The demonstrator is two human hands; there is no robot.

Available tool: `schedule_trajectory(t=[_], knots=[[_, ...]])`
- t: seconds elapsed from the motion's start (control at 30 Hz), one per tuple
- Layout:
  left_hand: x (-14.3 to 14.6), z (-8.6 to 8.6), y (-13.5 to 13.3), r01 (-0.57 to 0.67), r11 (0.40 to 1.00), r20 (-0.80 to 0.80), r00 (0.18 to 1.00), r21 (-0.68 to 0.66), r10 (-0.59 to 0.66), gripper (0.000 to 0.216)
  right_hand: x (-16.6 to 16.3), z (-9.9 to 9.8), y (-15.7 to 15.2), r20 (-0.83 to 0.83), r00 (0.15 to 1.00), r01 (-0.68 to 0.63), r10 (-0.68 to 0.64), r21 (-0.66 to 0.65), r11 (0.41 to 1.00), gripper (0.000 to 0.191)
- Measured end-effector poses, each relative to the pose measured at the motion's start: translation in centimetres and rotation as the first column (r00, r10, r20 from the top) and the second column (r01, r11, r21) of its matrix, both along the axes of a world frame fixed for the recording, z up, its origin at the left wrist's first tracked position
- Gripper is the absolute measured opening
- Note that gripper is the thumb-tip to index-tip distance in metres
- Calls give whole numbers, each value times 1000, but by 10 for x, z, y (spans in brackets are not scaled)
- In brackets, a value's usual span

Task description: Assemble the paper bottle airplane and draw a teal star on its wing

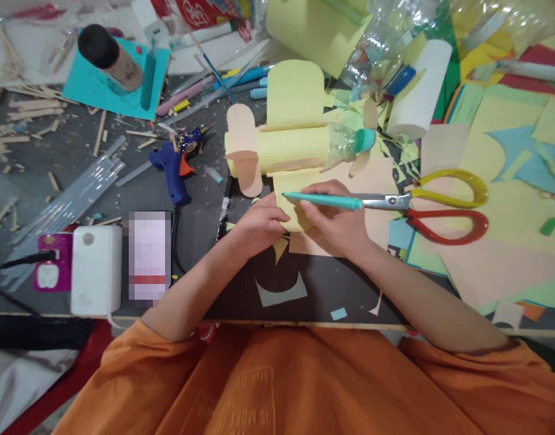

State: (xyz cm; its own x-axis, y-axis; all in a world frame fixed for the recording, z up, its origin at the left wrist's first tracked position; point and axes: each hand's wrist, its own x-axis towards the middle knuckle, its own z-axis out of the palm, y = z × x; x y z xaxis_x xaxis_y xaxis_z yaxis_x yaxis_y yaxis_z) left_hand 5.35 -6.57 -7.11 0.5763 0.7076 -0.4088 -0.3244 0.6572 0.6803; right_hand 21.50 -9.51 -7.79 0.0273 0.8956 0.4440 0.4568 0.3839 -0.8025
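Note:
A plastic bottle [345,145] with a green cap lies on its side, wrapped in yellow paper [295,146]. Yellow rounded flaps stick out above and below it, and pinkish rounded strips [242,130] cross its left end. My left hand [263,225] is closed at the left edge of the lower yellow flap [289,184], thumb on top. In my right hand [338,225] is a teal marker [325,199], its tip pointing left over that flap. Large scissors [395,201] with yellow and red handles lie just right of my right hand, their blades partly hidden.
On the left are a blue glue gun [173,172], a white power bank [96,270], clear glue sticks [73,205] and a bottle with a black cap [109,57]. Coloured paper sheets [468,266] cover the right side. A white roll [420,87] stands behind.

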Motion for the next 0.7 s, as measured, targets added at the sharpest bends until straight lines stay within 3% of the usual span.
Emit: schedule_trajectory(t=[0.7], knots=[[0,0,2,-2,1000,-11,1000,29,2,50,4,-1,-1,-44,996,70,-73,-51,996,3]])
